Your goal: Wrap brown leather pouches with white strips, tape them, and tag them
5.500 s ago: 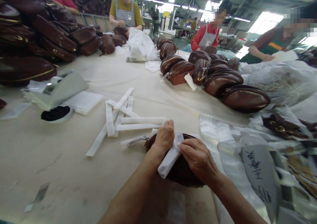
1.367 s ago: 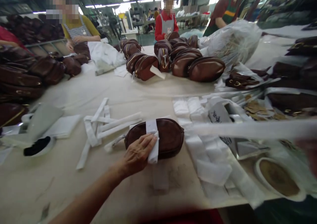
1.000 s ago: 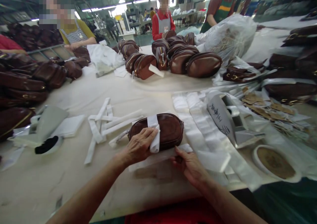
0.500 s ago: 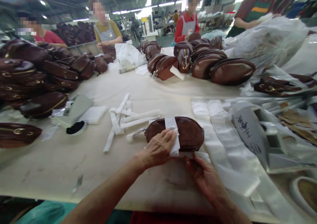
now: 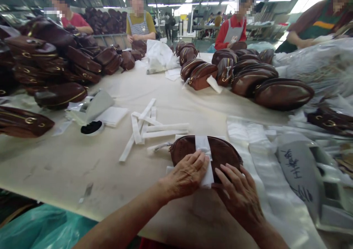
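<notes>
Brown bag (image 5: 226, 151) near counter's front edge (image 5: 66, 203), white band (image 5: 202, 143) already across; left hand (image 5: 187, 174) flattened, right hand (image 5: 239, 190) spread; strips (image 5: 135, 129) apparently unused.

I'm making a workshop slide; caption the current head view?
Left hand and right hand on a brown bag crossed by white wrapping, loose strips beyond.

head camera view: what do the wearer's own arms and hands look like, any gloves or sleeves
The left hand and right hand are both bare, with no gloves, and no rings or watch show. The left forearm and right forearm are also bare as far as the frame shows; no sleeve is in view.
</notes>
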Demonstrator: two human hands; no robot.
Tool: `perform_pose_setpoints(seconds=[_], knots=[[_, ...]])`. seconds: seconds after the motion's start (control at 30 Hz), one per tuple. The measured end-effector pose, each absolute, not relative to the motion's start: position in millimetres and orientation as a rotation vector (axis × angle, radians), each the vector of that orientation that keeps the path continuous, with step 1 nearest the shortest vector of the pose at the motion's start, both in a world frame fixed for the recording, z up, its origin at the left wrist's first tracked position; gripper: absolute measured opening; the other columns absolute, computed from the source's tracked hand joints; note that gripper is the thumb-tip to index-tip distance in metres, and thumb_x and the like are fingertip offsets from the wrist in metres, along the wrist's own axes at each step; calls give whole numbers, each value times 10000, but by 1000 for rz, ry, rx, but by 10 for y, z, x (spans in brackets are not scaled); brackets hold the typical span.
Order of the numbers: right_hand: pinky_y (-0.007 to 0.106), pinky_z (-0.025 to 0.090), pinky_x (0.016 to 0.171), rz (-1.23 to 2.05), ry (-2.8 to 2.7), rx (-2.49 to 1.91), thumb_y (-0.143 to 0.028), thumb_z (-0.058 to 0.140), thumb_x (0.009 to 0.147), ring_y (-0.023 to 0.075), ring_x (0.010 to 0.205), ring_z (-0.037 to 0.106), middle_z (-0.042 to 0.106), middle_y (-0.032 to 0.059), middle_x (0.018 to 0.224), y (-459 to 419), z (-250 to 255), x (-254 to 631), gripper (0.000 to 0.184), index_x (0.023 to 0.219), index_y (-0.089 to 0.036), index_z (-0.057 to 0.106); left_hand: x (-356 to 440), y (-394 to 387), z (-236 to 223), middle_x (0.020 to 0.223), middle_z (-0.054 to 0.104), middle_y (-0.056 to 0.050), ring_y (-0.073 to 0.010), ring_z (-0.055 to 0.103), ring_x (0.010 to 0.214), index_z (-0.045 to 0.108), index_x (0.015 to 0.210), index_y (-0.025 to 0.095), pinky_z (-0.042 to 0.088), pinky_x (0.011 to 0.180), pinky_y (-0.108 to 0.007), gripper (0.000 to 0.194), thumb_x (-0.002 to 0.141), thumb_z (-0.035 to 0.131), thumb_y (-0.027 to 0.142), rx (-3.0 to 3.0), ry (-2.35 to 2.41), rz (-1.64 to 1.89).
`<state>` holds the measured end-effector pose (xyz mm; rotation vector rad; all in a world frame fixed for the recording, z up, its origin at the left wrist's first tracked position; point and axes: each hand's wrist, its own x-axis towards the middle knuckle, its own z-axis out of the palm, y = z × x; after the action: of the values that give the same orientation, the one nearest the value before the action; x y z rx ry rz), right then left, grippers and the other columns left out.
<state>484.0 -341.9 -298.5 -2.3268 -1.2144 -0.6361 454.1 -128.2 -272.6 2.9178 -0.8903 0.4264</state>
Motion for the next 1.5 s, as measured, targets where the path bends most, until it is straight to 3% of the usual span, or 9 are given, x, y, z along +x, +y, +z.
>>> perform_pose_setpoints(seconds=[0.3,0.6,0.73,0.9,1.13,1.37,1.5], knots=[[435,383,992,-679,-1228,-2253,-141,623,818,221,1037,598,678,107,1054,-3410,-3007,4868,304,1121,-154,611,4550,-1253,-2747,1245,518,-219,-318,459,1209,431,1251,-21,416,969,-397,423,876,330,146,2873,-928,529],[403,394,984,-682,-1091,-2209,-42,548,815,187,1009,613,697,79,1001,-3347,-3196,4848,297,1075,-163,626,4467,-1352,-2963,1271,511,-204,-307,440,1236,482,1239,24,383,1011,-434,387,895,322,101,2954,-895,743],[421,382,1004,-629,-1073,-2241,-67,529,824,194,1041,597,678,80,1052,-3354,-3122,4829,349,1150,-178,587,4460,-1363,-2963,1276,503,-218,-305,445,1234,475,1241,12,392,1005,-431,391,894,319,102,2976,-910,750],[494,317,1036,-506,-1186,-2262,-25,429,809,245,1189,479,608,121,1157,-3480,-3064,4562,454,1240,-138,516,4461,-1356,-2969,1253,521,-208,-315,441,1233,486,1232,12,392,1001,-429,389,891,324,105,2956,-877,769],[369,415,799,-347,-1179,-2313,-112,388,851,220,925,528,618,116,1003,-3409,-3180,4343,343,1094,-165,625,4474,-1364,-2963,1231,534,-203,-319,422,1242,500,1224,6,402,991,-420,396,893,304,99,2908,-852,784],[298,427,690,-236,-1418,-1946,-118,332,925,180,776,529,619,82,754,-3156,-3112,4318,284,950,-92,614,4479,-1348,-2946,1229,531,-214,-307,384,1275,486,1234,4,407,995,-417,403,886,300,86,2876,-857,776],[297,436,648,-183,-1426,-1870,-137,308,933,170,711,512,608,71,726,-3099,-3048,4278,296,953,-95,600,4479,-1344,-2944,1236,525,-214,-307,375,1281,476,1242,5,418,988,-413,407,897,282,100,2883,-856,762]])
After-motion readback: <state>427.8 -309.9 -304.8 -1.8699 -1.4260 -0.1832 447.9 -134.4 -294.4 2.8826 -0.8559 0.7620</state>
